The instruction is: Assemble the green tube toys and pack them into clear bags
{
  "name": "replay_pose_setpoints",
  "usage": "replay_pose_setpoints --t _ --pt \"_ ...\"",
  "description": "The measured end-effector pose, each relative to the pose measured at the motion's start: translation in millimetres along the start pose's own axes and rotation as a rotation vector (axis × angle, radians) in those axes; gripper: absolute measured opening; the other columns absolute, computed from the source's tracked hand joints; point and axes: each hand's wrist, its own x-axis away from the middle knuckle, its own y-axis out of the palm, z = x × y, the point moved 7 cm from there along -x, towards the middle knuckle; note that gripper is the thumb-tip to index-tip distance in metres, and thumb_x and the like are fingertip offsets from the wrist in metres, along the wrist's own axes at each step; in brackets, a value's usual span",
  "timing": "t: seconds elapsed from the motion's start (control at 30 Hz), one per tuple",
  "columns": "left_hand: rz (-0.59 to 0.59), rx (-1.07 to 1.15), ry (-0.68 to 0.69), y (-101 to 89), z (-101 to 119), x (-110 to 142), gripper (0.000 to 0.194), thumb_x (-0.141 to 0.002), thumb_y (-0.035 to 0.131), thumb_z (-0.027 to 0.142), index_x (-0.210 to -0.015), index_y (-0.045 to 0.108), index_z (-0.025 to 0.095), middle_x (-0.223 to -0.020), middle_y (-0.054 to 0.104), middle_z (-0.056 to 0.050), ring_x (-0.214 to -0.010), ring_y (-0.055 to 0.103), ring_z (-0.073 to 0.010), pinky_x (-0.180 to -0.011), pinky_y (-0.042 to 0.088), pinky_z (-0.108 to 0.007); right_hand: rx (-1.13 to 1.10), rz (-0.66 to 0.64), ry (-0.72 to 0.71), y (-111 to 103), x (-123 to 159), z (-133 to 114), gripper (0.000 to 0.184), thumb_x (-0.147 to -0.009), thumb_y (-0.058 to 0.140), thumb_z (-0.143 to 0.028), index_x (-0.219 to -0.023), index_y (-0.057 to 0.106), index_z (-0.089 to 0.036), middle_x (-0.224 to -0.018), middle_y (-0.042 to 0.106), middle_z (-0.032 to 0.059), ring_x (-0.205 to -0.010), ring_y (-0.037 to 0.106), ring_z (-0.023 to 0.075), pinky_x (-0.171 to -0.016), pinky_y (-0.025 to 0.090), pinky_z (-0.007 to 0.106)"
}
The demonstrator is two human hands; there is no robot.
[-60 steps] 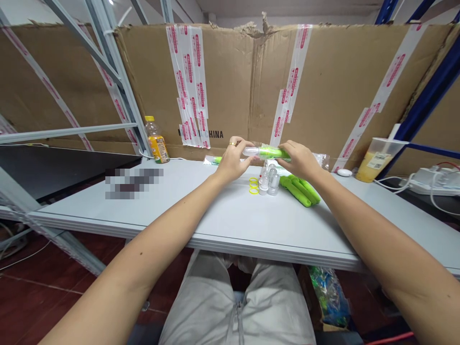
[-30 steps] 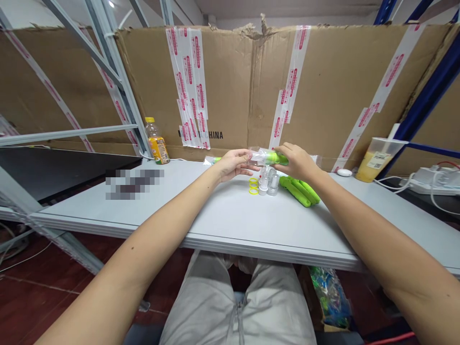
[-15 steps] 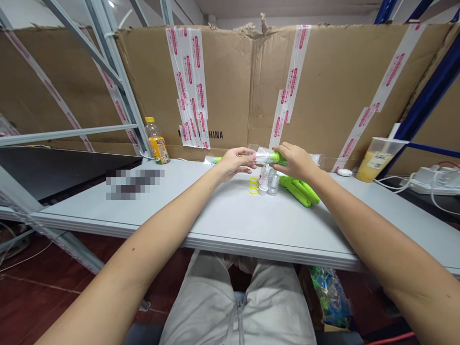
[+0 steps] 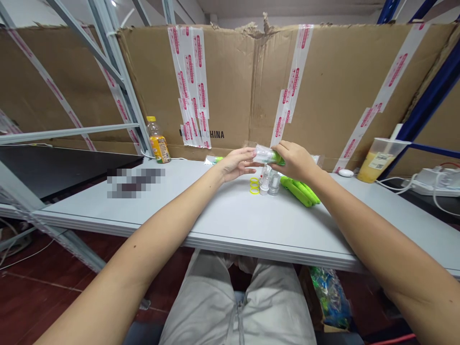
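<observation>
Above the back of the white table [image 4: 215,215], my right hand [image 4: 295,160] is closed round the green end of a clear-and-green tube-shaped piece [image 4: 265,154] with clear plastic film about it. At the clear end, my left hand [image 4: 237,164] pinches the piece between thumb and fingers, the lower fingers loose. Just below stand two small clear plastic fittings [image 4: 273,183]. Several yellow rings [image 4: 254,186] lie in a row to their left. Several bright green handle-like parts [image 4: 300,191] rest to their right, partly behind my right forearm.
A juice bottle with a yellow cap [image 4: 158,141] stands at the back left. At the right are a cup of orange drink [image 4: 377,163], a small white oval object [image 4: 345,173] and a power strip [image 4: 433,179]. A taped cardboard sheet [image 4: 230,86] walls off the back.
The fingers of my left hand have shifted slightly along the clear end, and the wrapped piece has tilted a little. Everything on the table stays in place.
</observation>
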Motion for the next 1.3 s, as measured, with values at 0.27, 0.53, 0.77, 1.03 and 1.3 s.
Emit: replay_pose_setpoints --t 0.27,0.53,0.77,1.03,1.3 --pt "-0.05 -0.025 0.029 4.1 4.4 2.9 0.025 -0.08 0.074 0.027 -0.102 0.071 0.016 -0.11 0.071 -0.012 -0.093 0.068 -0.0227 -0.077 0.05 -0.035 0.035 -0.004 -0.004 -4.4 -2.1 -3.6 0.029 -0.085 0.062 -0.03 -0.108 0.064 -0.011 -0.097 0.066 0.0157 -0.085 0.058 0.0277 -0.073 0.04 0.035" --pt "0.037 -0.014 0.042 6.1 4.4 2.5 0.025 -0.074 0.079 0.024 -0.093 0.066 0.014 -0.097 0.07 -0.009 -0.086 0.068 -0.0217 -0.074 0.05 -0.036 0.026 -0.023 0.014 -4.7 -2.4 -7.0 0.026 -0.085 0.061 -0.03 -0.104 0.063 -0.013 -0.095 0.067 0.0141 -0.082 0.058 0.026 -0.069 0.037 0.033" --pt "0.037 0.045 0.218 14.3 18.7 5.3 0.038 -0.075 0.079 0.043 -0.097 0.066 0.015 -0.093 0.071 -0.008 -0.087 0.068 -0.0207 -0.083 0.054 -0.038 -0.066 -0.035 0.266 -19.9 -7.0 -11.7 0.02 -0.083 0.064 -0.035 -0.092 0.058 -0.019 -0.089 0.068 0.0115 -0.077 0.061 0.0256 -0.06 0.033 0.032" --pt "0.218 -0.039 0.342 14.0 26.8 6.0 0.045 -0.058 0.092 0.036 -0.088 0.067 0.014 -0.082 0.069 -0.003 -0.073 0.065 -0.0133 -0.07 0.052 -0.028 -0.324 -0.003 0.519 -18.0 -5.7 -35.0 0.038 -0.079 0.07 -0.051 -0.093 0.053 -0.021 -0.075 0.063 0.0091 -0.071 0.06 0.0273 -0.061 0.041 0.034" --pt "0.213 -0.095 0.279 6.9 21.4 4.8 0.032 -0.062 0.087 0.032 -0.081 0.069 0.013 -0.081 0.065 -0.002 -0.076 0.062 -0.0119 -0.068 0.05 -0.025 -1.131 -0.016 0.802 12.2 3.1 -20.2 0.039 -0.081 0.07 -0.057 -0.083 0.053 -0.021 -0.079 0.061 0.0049 -0.063 0.059 0.017 -0.045 0.046 0.028"
